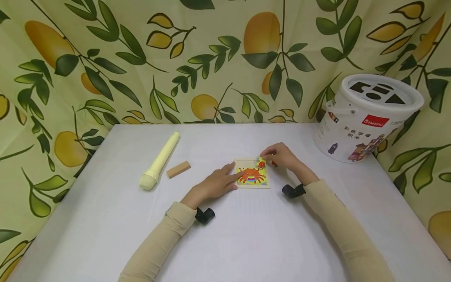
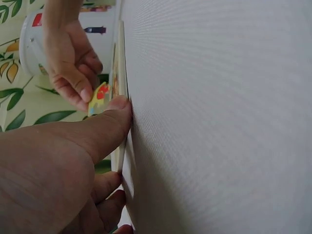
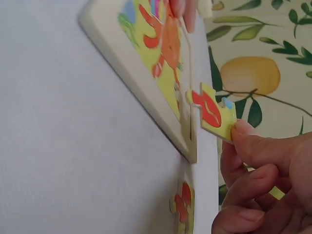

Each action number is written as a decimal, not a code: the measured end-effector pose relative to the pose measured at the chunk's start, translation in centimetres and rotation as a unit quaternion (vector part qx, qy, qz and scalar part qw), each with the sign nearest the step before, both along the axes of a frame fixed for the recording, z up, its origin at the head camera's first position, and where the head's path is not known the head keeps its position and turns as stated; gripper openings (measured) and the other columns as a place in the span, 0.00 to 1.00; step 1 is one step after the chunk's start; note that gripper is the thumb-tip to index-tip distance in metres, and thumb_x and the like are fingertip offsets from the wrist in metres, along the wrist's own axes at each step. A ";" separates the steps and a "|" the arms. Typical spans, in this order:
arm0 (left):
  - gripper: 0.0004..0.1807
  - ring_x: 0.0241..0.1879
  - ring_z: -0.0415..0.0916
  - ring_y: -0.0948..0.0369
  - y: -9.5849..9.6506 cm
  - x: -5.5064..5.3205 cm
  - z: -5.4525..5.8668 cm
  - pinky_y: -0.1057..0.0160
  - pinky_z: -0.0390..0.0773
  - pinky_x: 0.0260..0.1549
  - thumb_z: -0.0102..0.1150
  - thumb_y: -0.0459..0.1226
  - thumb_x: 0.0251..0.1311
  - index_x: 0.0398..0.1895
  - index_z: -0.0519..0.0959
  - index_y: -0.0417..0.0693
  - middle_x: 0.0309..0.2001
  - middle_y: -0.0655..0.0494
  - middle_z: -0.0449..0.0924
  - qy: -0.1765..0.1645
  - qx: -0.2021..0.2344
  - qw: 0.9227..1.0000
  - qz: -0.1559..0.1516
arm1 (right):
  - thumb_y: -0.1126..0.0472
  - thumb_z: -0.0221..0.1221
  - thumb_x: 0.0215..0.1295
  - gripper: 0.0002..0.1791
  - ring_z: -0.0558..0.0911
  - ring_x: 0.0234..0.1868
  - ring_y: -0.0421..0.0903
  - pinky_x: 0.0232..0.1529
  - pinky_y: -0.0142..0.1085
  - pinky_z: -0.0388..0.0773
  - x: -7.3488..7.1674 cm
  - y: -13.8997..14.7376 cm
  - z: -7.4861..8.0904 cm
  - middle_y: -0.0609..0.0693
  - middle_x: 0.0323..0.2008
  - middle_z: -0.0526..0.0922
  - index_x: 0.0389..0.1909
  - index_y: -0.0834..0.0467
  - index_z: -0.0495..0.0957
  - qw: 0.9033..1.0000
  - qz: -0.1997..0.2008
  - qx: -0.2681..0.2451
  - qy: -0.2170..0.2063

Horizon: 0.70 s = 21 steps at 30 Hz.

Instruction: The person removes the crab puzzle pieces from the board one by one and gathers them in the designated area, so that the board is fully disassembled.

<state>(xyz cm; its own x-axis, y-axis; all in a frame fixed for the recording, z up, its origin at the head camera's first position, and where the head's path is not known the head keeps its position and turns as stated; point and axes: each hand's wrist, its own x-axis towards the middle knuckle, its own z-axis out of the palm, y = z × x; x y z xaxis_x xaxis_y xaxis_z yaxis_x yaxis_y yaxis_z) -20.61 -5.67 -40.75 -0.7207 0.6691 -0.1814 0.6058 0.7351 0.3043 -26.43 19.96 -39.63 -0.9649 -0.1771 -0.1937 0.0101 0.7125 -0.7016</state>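
Note:
A small jigsaw puzzle board (image 1: 253, 185) with a pale frame lies flat on the table, showing an orange crab on yellow. My left hand (image 1: 218, 183) rests at its left side, index finger stretched over the crab, thumb at the near left corner. Between right thumb and fingertip, my right hand (image 1: 282, 156) pinches a yellow puzzle piece (image 3: 212, 114) with a red claw. That piece is tilted over the frame's far right corner. Another red-and-yellow puzzle piece (image 3: 183, 207) lies on the table just right of the board, partly hidden by the right hand in the head view.
A yellow toy microphone (image 1: 160, 162) and a wooden block (image 1: 178, 169) lie to the left of the board. At the back right stands a white bucket (image 1: 329, 135) with shape holes in its lid. A leaf-patterned curtain (image 1: 218, 78) hangs behind the white table (image 1: 253, 235).

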 end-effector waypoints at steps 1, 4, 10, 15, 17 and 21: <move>0.29 0.72 0.44 0.51 0.0 0.0 0.0 0.48 0.55 0.66 0.46 0.48 0.66 0.69 0.56 0.61 0.73 0.46 0.43 0.001 0.003 1.000 -0.002 | 0.60 0.57 0.63 0.11 0.72 0.34 0.47 0.30 0.30 0.71 -0.2 0.3 0.0 0.56 0.41 0.80 0.42 0.59 0.82 1.000 -0.008 -0.002 -0.007; 0.29 0.72 0.44 0.50 -0.1 0.1 0.1 0.48 0.55 0.65 0.46 0.47 0.66 0.69 0.57 0.60 0.73 0.45 0.44 0.004 0.011 1.000 -0.008 | 0.59 0.56 0.64 0.12 0.73 0.41 0.49 0.38 0.33 0.73 -0.4 1.6 0.1 0.57 0.46 0.80 0.44 0.59 0.81 1.000 -0.020 -0.002 -0.014; 0.29 0.72 0.44 0.51 -0.1 0.3 -0.1 0.47 0.54 0.65 0.47 0.47 0.65 0.69 0.57 0.59 0.73 0.45 0.44 0.001 0.017 1.000 0.000 | 0.58 0.54 0.65 0.15 0.73 0.50 0.54 0.53 0.47 0.70 -0.6 6.5 0.3 0.62 0.50 0.78 0.47 0.63 0.79 0.999 -0.034 -0.005 -0.008; 0.29 0.72 0.43 0.51 -0.2 0.4 0.0 0.47 0.54 0.66 0.47 0.47 0.65 0.69 0.58 0.59 0.73 0.46 0.44 -0.004 0.024 1.000 0.004 | 0.60 0.53 0.65 0.17 0.72 0.51 0.54 0.49 0.45 0.70 0.2 10.2 1.1 0.66 0.52 0.75 0.49 0.68 0.76 0.999 -0.046 -0.002 -0.009; 0.29 0.72 0.43 0.50 -0.2 0.3 0.0 0.47 0.53 0.66 0.48 0.47 0.65 0.69 0.58 0.59 0.73 0.46 0.43 -0.006 0.027 1.000 0.005 | 0.59 0.54 0.65 0.18 0.72 0.47 0.51 0.44 0.40 0.70 0.5 11.1 1.3 0.65 0.51 0.76 0.49 0.68 0.76 0.999 -0.048 0.005 -0.012; 0.29 0.72 0.44 0.50 0.0 0.0 -0.1 0.47 0.54 0.66 0.48 0.47 0.65 0.69 0.58 0.58 0.73 0.45 0.44 -0.005 0.032 0.999 0.002 | 0.60 0.55 0.64 0.18 0.71 0.42 0.48 0.37 0.33 0.68 0.6 12.1 1.1 0.63 0.49 0.77 0.49 0.68 0.76 0.999 -0.042 0.018 -0.025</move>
<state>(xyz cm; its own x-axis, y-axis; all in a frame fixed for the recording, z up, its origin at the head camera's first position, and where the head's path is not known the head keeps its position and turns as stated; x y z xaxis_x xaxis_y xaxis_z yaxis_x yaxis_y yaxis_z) -20.57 -5.64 -40.87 -0.7216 0.6770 -0.1451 0.6001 0.7160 0.3567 -25.85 32.03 -38.51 -0.9651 -0.0878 -0.2467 0.1053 0.7324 -0.6727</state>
